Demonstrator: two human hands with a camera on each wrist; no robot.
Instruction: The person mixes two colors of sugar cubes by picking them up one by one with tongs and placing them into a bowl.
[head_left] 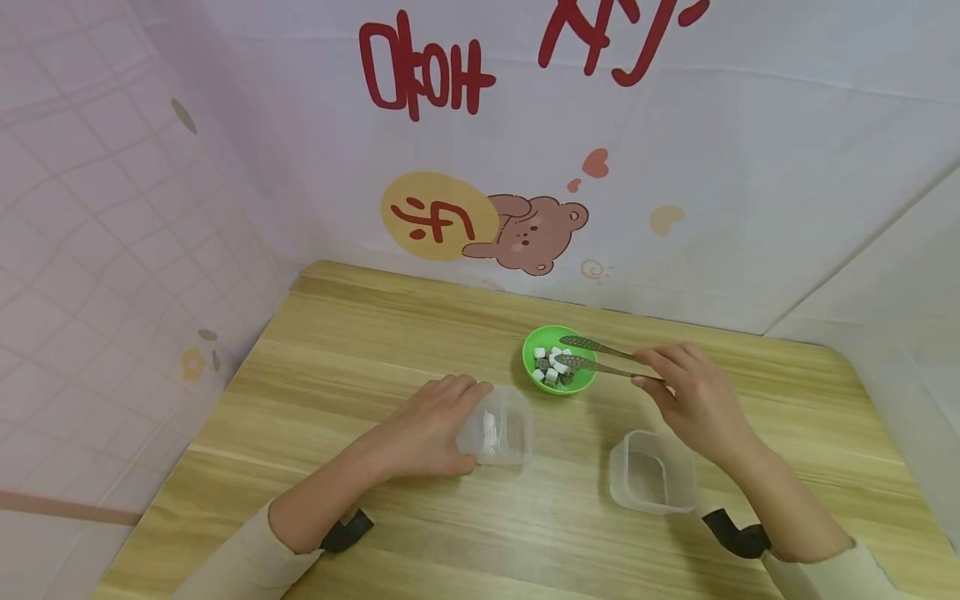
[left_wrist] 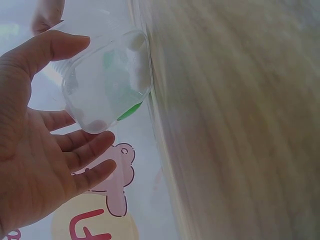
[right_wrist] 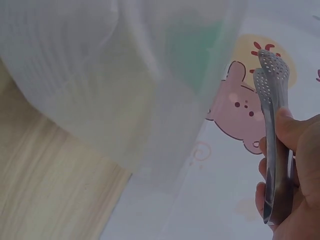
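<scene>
My left hand (head_left: pixel 435 425) grips a clear plastic container (head_left: pixel 513 433) on the table, thumb on the near side and fingers on the far side. Something white lies inside it, blurred by the plastic. My right hand (head_left: pixel 693 392) holds metal tongs (head_left: pixel 600 368) with perforated tips, also plain in the right wrist view. The tong tips are parted and hover over a green bowl (head_left: pixel 529 377). In this bowl lie several white cubes (head_left: pixel 552 376) and grey-brown cubes (head_left: pixel 543 364). No cube shows clearly between the tips.
A second clear plastic container (head_left: pixel 628 492) stands on the wooden table (head_left: pixel 420 533) below my right hand, near the wrist. Behind the table hangs a white printed cloth (head_left: pixel 315 183) with a cartoon bear (head_left: pixel 536 237).
</scene>
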